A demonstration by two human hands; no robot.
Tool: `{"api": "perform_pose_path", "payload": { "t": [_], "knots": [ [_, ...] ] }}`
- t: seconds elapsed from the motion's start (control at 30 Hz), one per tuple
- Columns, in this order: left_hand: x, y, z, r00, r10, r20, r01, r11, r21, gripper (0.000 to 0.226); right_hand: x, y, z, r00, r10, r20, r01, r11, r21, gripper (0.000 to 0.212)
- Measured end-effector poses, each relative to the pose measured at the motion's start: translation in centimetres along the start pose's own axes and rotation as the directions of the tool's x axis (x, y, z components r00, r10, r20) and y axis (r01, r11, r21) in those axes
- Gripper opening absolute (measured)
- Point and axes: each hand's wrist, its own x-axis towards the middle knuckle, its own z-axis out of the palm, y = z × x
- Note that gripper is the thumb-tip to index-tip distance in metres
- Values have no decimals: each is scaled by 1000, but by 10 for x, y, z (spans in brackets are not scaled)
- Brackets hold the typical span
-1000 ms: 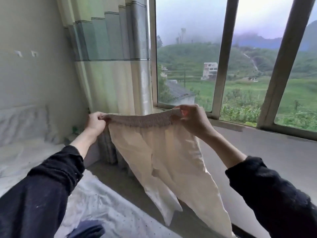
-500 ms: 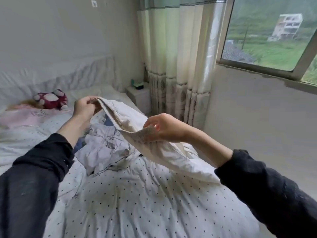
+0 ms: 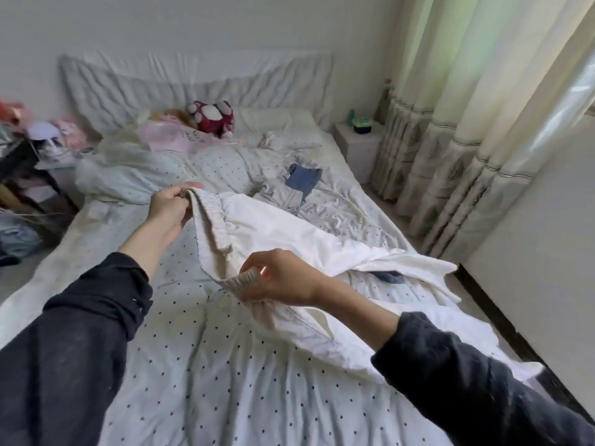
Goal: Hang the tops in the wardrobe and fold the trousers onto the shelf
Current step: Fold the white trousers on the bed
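Observation:
Cream-white trousers [image 3: 289,233] with an elastic waistband stretch across the dotted bed cover [image 3: 231,365]. My left hand [image 3: 172,206] pinches one end of the waistband above the bed. My right hand [image 3: 280,278] pinches the other end, nearer to me. The legs trail off to the right and drape over the bed's edge. A grey-blue garment [image 3: 299,188] with a darker blue patch lies crumpled on the bed behind the trousers. A pink top [image 3: 170,138] lies near the pillows.
A red and white plush toy [image 3: 211,115] sits at the headboard. A white bedside table [image 3: 357,143] with a green box stands by the curtain [image 3: 457,140] on the right. A cluttered dark stand [image 3: 22,165] is at the left.
The view swung from the window to the bed. Both hands carried the trousers by the waistband from hanging upright down over the bed, where the legs now lie spread to the right.

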Motion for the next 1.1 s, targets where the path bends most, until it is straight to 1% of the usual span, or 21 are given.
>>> {"api": "perform_pose_path", "payload": {
  "t": [0.03, 0.1, 0.17, 0.23, 0.3, 0.37, 0.43, 0.47, 0.53, 0.63, 0.67, 0.7, 0.73, 0.77, 0.8, 0.83, 0.87, 0.9, 0.93, 1.0, 1.1],
  "knots": [
    [4, -13, -8, 1000, -26, -17, 25, 999, -24, 46, 8, 6, 15, 998, 11, 56, -15, 998, 60, 40],
    [5, -49, -26, 993, -108, -35, 107, 993, -44, 49, 20, 21, 50, 972, 49, 228, -92, 980, 179, 43],
    [-8, -100, -49, 975, -215, -51, 218, 974, 60, 52, 29, 43, 89, 920, 99, 379, -192, 957, 219, 48],
    [-31, -156, -72, 944, -321, -75, 330, 919, 215, 58, 30, 67, 121, 875, 142, 463, -255, 947, 193, 49],
    [-53, -201, -88, 906, -414, -92, 418, 835, 358, 61, 29, 91, 138, 840, 182, 511, -279, 953, 120, 49],
    [-78, -235, -91, 857, -511, -67, 491, 770, 407, 60, 25, 117, 150, 812, 237, 533, -313, 948, 56, 48],
    [-95, -258, -85, 829, -559, 4, 501, 746, 438, 59, 22, 142, 160, 794, 297, 530, -371, 928, 35, 47],
    [-98, -266, -79, 828, -560, 34, 484, 744, 461, 58, 22, 154, 163, 790, 329, 517, -389, 921, 8, 47],
    [-104, -274, -69, 846, -525, 90, 401, 740, 540, 55, 21, 171, 164, 817, 366, 445, -390, 920, -40, 45],
    [-107, -273, -50, 889, -439, 130, 263, 722, 640, 51, 22, 184, 144, 865, 399, 302, -392, 916, -88, 41],
    [-105, -276, -41, 888, -427, 172, 206, 702, 681, 50, 27, 195, 138, 876, 412, 251, -401, 911, -93, 40],
    [-75, -322, 30, 883, -405, 239, 138, 710, 690, 50, 44, 273, 113, 854, 495, 163, -476, 868, -140, 39],
    [-76, -316, 32, 892, -381, 244, 93, 681, 726, 49, 47, 283, 109, 873, 479, 91, -461, 871, -170, 38],
    [-77, -312, 38, 903, -322, 283, -2, 656, 755, 47, 48, 290, 102, 870, 490, 43, -476, 860, -183, 37],
    [-79, -313, 41, 933, -207, 293, -91, 652, 753, 44, 49, 297, 97, 878, 478, -13, -470, 858, -206, 37],
    [-81, -312, 41, 944, -74, 322, -209, 623, 754, 41, 48, 296, 92, 879, 474, -57, -472, 845, -252, 38],
    [-81, -313, 41, 936, 64, 346, -317, 580, 751, 38, 47, 298, 89, 880, 466, -95, -472, 834, -286, 39],
    [-84, -315, 44, 908, 172, 381, -412, 519, 749, 37, 45, 301, 85, 872, 473, -128, -488, 811, -323, 40],
    [-86, -315, 58, 874, 240, 422, -485, 475, 734, 36, 41, 312, 78, 860, 486, -156, -508, 786, -351, 41],
    [-88, -316, 107, 771, 337, 540, -637, 386, 667, 33, 28, 347, 54, 818, 526, -234, -574, 722, -385, 43],
    [-88, -323, 171, 669, 388, 634, -741, 282, 609, 43, 14, 394, 19, 773, 536, -340, -634, 665, -394, 45]
  ]
}}
